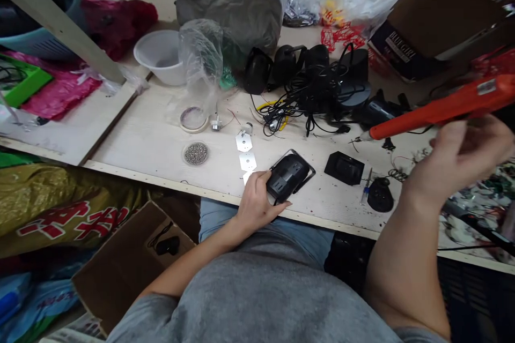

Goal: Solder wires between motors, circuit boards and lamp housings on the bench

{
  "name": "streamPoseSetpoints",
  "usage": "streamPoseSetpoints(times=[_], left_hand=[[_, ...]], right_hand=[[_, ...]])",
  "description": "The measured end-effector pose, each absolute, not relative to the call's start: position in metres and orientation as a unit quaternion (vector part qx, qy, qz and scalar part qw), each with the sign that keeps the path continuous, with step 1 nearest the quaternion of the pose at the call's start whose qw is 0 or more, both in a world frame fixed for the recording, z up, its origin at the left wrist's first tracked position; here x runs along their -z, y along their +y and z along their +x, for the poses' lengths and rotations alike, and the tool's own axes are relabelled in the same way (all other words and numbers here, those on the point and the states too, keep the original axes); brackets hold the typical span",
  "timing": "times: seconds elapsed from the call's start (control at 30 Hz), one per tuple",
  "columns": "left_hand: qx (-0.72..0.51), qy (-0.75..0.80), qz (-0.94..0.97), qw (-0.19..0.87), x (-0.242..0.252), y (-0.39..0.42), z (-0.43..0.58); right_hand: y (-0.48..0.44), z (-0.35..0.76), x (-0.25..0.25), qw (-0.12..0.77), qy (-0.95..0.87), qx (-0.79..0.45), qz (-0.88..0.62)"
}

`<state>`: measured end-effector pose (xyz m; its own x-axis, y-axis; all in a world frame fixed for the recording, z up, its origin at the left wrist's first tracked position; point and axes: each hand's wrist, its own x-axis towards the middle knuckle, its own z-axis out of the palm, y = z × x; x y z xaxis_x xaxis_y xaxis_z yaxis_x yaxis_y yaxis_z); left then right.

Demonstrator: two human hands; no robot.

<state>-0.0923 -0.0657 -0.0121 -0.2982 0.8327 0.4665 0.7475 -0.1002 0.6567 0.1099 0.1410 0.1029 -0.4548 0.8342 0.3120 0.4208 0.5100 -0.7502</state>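
Black housing [290,174] on bench [137,142], head cam, just off ctr twd 4 o'clock, L hand [256,198] clamped on its 8 o'clock end, metal bits [196,154] at its 9, R hand [469,153] by orange driver [436,112] at 3 o'clock, can't tell if gripping.

Reads "BLUEGIRL" [399,47] on the cardboard box [432,13]; shows red Chinese characters [56,220], not clearly legible, on the gold sack [44,190].

The left hand [256,201] grips the near left end of a black housing [290,176] on the table [132,142]. At right, the right hand [466,155] is just beside an orange tool [438,112], contact unclear. Silvery bits [196,154] lie left; black cables [306,94] tangle far.
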Motion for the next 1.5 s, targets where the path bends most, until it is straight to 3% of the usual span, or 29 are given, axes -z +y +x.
streamPoseSetpoints(times=[0.2, 0.33, 0.6, 0.93, 1.2, 1.3, 1.5], left_hand=[[-0.460, 0.678, 0.572, 0.036, 0.014, -0.065, -0.082], [-0.460, 0.681, 0.568, 0.034, 0.014, -0.065, -0.083], [-0.446, 0.690, 0.569, 0.037, 0.016, -0.065, -0.081], [-0.454, 0.694, 0.554, 0.069, 0.014, -0.064, -0.080], [-0.452, 0.699, 0.549, 0.076, 0.014, -0.064, -0.081], [-0.457, 0.693, 0.550, 0.093, 0.013, -0.065, -0.083], [-0.455, 0.705, 0.537, 0.085, 0.011, -0.064, -0.084]], right_hand=[[0.054, 0.065, -0.061, 0.253, -0.876, -0.192, -0.364], [0.033, 0.050, -0.041, 0.240, -0.901, -0.123, -0.339], [0.044, 0.052, -0.044, 0.169, -0.928, -0.132, -0.303], [0.049, 0.045, -0.051, 0.175, -0.926, -0.122, -0.311], [0.037, 0.035, -0.053, 0.194, -0.933, -0.043, -0.301], [0.038, 0.039, -0.061, 0.187, -0.931, -0.068, -0.306], [0.091, 0.070, -0.076, 0.206, -0.864, -0.237, -0.393]])
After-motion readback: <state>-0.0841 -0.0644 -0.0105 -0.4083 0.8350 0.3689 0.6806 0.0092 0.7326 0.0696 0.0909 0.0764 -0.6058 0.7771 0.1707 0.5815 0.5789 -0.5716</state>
